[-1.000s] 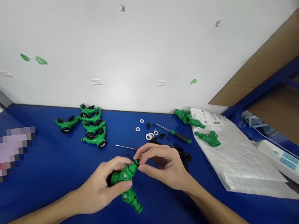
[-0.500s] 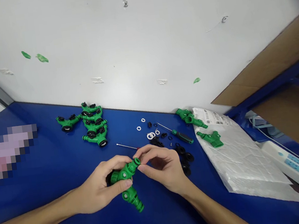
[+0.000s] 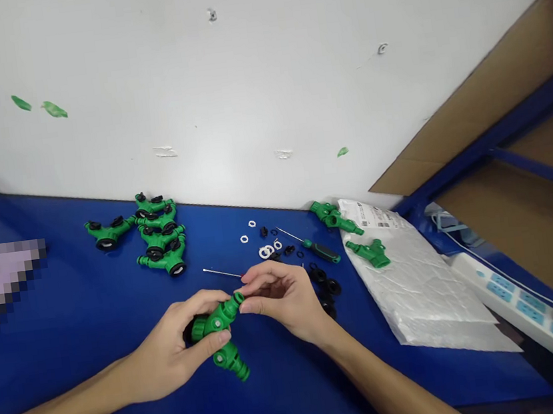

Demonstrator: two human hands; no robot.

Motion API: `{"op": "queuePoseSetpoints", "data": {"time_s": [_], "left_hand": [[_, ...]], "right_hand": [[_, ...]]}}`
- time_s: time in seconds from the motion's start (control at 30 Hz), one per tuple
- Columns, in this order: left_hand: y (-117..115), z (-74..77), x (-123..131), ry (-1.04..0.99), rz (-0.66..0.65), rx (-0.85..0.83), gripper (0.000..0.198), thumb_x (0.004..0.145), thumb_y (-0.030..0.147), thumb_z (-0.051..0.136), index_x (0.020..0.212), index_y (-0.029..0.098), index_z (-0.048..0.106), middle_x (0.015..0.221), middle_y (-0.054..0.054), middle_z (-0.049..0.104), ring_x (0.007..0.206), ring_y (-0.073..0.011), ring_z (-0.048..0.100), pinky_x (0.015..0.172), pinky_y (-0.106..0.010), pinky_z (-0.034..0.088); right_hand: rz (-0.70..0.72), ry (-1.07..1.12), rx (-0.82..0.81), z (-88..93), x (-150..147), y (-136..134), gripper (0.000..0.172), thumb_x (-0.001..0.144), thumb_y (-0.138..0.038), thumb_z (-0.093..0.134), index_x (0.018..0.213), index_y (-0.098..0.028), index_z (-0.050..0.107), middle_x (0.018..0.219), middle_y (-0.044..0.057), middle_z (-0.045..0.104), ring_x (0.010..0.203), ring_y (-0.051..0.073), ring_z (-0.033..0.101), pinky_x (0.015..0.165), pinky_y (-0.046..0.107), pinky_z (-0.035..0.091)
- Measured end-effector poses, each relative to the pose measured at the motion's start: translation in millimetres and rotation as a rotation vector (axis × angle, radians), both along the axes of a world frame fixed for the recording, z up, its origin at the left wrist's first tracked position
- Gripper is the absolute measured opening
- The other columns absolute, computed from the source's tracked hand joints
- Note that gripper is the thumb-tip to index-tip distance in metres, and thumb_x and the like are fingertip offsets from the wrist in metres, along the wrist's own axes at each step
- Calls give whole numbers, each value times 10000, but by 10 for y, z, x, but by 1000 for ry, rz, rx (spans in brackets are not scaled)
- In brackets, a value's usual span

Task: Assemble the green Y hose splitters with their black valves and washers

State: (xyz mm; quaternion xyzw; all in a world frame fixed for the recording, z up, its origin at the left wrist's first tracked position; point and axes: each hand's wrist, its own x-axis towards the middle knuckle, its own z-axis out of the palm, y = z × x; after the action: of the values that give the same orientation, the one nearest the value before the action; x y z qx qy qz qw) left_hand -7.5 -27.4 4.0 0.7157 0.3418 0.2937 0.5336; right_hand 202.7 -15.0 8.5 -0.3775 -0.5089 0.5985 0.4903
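Observation:
My left hand [image 3: 182,343] is wrapped round a green Y-shaped hose splitter [image 3: 225,313] with its two branches pointing right and downward. A black O-ring [image 3: 238,297] sits at the mouth of the upper branch. The bent thumb and fingers of my right hand [image 3: 282,300] pinch at this ring; their tips partly cover it. Just behind the right fingers, a thin screwdriver shaft [image 3: 221,272] lies on the table, its handle mostly hidden.
Several splitters with black knobs [image 3: 164,257] stand at the back left. White washers [image 3: 264,252], black caps [image 3: 333,286] and a green-handled screwdriver [image 3: 322,250] lie behind my right hand. Bare green splitter bodies [image 3: 370,253] rest by a white bag [image 3: 417,284]; a power strip [image 3: 515,302] is beyond.
The camera view has turned slightly right, so everything appears further left. My hands keep nearly the same hold, with the right fingertips still at the upper branch's mouth.

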Motion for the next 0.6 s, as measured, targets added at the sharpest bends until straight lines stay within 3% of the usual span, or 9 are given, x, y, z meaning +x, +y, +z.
{"op": "queuePoseSetpoints", "data": {"time_s": [0.2, 0.3, 0.37, 0.47, 0.53, 0.6], "left_hand": [[20, -26, 9, 72, 18, 33, 254, 912, 306, 552, 1152, 224, 567, 802, -9, 623, 687, -160, 573, 636, -266, 457], [27, -33, 8, 70, 47, 52, 260, 895, 290, 579, 1148, 231, 580, 774, 3, 603, 660, -151, 543, 624, -260, 447], [26, -36, 3, 53, 69, 46, 267, 880, 283, 599, 1142, 233, 587, 766, 3, 609, 663, -157, 552, 623, -261, 452], [21, -39, -5, 16, 96, 11, 282, 862, 291, 623, 1136, 232, 598, 765, -5, 633, 677, -173, 587, 624, -267, 470], [18, -40, -9, -18, 107, -7, 295, 853, 303, 632, 1137, 228, 600, 778, -14, 651, 693, -183, 608, 630, -273, 486], [16, -39, -10, -34, 103, -20, 298, 857, 314, 625, 1139, 223, 593, 806, -23, 664, 718, -189, 626, 646, -279, 502]], "right_hand": [[-15, -41, -11, 10, -34, -24, 333, 560, -244, 897, 828, -204, 704, 714, -4, 762, 653, 185, 730, 684, 318, 620], [11, -188, 58, 79, 81, 26, 289, 621, -301, 864, 831, -194, 698, 741, 14, 763, 681, 188, 726, 683, 313, 603], [-26, -398, 178, 153, 288, 117, 215, 706, -342, 803, 804, -182, 698, 773, 37, 759, 703, 194, 715, 679, 314, 582], [-270, -944, 355, 235, 718, 304, 142, 848, -307, 655, 852, -178, 712, 779, 50, 736, 700, 194, 680, 680, 316, 534], [-150, -1353, 321, 230, 965, 414, 140, 865, -221, 607, 898, -175, 734, 783, 59, 723, 704, 201, 663, 672, 311, 506], [-60, -1545, 286, 177, 1104, 484, 200, 856, -147, 581, 960, -176, 749, 851, 76, 720, 753, 210, 662, 690, 301, 486]]}}
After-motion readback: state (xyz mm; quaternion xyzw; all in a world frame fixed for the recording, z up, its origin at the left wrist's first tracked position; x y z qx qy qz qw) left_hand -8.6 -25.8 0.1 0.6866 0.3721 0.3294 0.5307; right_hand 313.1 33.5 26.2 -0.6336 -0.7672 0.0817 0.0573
